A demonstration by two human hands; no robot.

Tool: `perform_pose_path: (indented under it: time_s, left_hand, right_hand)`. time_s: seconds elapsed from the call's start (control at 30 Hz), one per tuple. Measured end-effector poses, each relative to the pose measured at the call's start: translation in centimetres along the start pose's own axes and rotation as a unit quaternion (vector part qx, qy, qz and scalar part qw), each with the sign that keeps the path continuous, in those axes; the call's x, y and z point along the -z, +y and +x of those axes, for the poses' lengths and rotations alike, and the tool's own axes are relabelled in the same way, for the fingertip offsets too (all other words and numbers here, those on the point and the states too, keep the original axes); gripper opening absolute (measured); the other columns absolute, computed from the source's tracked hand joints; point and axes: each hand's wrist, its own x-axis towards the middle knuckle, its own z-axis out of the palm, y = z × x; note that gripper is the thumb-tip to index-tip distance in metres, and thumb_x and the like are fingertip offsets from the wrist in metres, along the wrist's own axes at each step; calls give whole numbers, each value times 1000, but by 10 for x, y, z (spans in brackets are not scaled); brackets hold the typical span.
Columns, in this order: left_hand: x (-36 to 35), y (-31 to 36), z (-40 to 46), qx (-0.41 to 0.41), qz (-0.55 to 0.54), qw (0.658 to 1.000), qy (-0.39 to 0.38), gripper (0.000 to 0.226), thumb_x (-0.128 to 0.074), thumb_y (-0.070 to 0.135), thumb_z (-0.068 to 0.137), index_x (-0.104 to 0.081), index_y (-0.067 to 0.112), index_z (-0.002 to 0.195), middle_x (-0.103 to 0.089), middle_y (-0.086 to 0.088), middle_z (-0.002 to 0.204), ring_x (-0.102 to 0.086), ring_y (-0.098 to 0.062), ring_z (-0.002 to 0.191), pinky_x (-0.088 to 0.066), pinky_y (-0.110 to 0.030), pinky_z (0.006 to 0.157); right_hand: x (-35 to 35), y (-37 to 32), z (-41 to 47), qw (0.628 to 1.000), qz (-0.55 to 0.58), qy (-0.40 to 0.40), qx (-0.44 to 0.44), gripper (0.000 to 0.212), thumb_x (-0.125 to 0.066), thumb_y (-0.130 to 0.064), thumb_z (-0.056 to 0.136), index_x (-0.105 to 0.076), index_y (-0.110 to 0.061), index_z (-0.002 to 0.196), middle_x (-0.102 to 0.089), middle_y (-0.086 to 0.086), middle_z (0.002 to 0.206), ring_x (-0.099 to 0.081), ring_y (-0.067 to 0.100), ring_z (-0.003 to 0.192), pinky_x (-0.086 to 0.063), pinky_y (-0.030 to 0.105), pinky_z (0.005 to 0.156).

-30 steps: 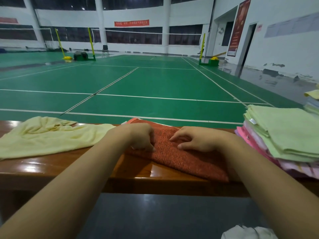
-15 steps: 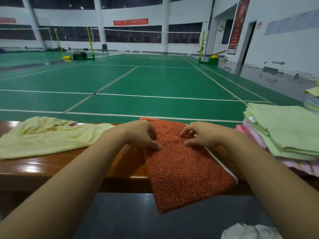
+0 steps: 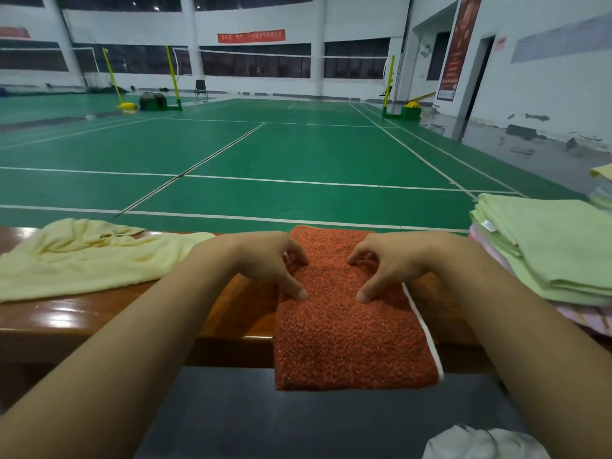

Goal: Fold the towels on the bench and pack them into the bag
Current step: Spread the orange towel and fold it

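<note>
Left hand (image 3: 271,265) and right hand (image 3: 385,266) both sit on the orange towel (image 3: 347,323), fingers curled, thumb tips pressed flat into the pile, fingertips bunching a small ridge of cloth at the far end. Both pinching fabric, knuckles raised. Head view: orange towel folded, laid across the wooden table (image 3: 109,313) at centre, near edge hanging off the front at 6 o'clock, white trim along its right side. Yellow towel (image 3: 82,260) crumpled at 9 o'clock, just beside the left wrist. Stack of folded towels (image 3: 556,256) at 3 o'clock, green on top, pink below. White bag (image 3: 480,443) partly visible at 5 o'clock, bottom edge. Green court (image 3: 298,154) at 12 o'clock.
</note>
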Motion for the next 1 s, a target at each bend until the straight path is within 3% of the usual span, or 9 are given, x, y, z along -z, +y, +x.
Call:
perform_pose_path:
  time_s: [0.23,0.4,0.5,0.63,0.8,0.9,1.0]
  left_hand:
    - [1,6,-2,-21,4,1000,23,72,-85,53,72,-60,29,134,-57,7,124,-56,-15,115,-44,-29,99]
    - [-2,7,-1,5,23,1000,6,79,-84,59,68,-57,27,135,-58,6,131,-56,-17,116,-45,-34,104]
    - [-2,8,-2,6,19,1000,13,73,-84,57,70,-59,27,132,-60,7,121,-57,-16,107,-43,-28,92]
    - [-4,12,-1,-6,27,999,35,39,-83,46,77,-62,27,105,-62,4,100,-58,-18,92,-38,-27,74]
    - [-2,7,-6,-42,-2,998,35,27,-82,41,81,-60,25,86,-62,1,85,-55,-17,76,-39,-29,66]
    - [4,7,-9,-42,-45,996,57,20,-80,33,84,-63,24,89,-62,6,79,-57,-13,73,-41,-28,68]
    - [12,7,-11,-37,-84,989,119,16,-76,24,85,-61,22,91,-66,5,81,-61,-14,75,-45,-28,68]
  right_hand:
    - [6,2,-8,999,34,-13,13,77,-84,-53,73,-52,-34,141,-55,-11,127,-54,13,122,-41,25,99]
    - [-2,5,-4,1000,23,1,-3,88,-85,-55,71,-45,-31,146,-47,-7,143,-49,16,128,-40,32,109]
    - [-2,4,-2,1000,28,6,-2,88,-85,-54,71,-46,-28,145,-50,-6,141,-51,16,125,-41,31,107]
    - [-4,6,0,999,28,41,6,70,-86,-51,71,-57,-29,130,-59,-9,123,-56,14,109,-43,27,91]
    - [-3,13,-1,998,28,53,23,33,-83,-51,75,-60,-32,89,-60,-13,92,-58,14,89,-43,29,74]
    - [3,17,-5,996,47,73,36,36,-80,-51,79,-68,-19,91,-69,4,91,-63,25,86,-49,39,78]
    - [9,19,-10,986,91,133,45,29,-79,-45,82,-70,-21,93,-71,1,88,-66,21,83,-51,38,79]
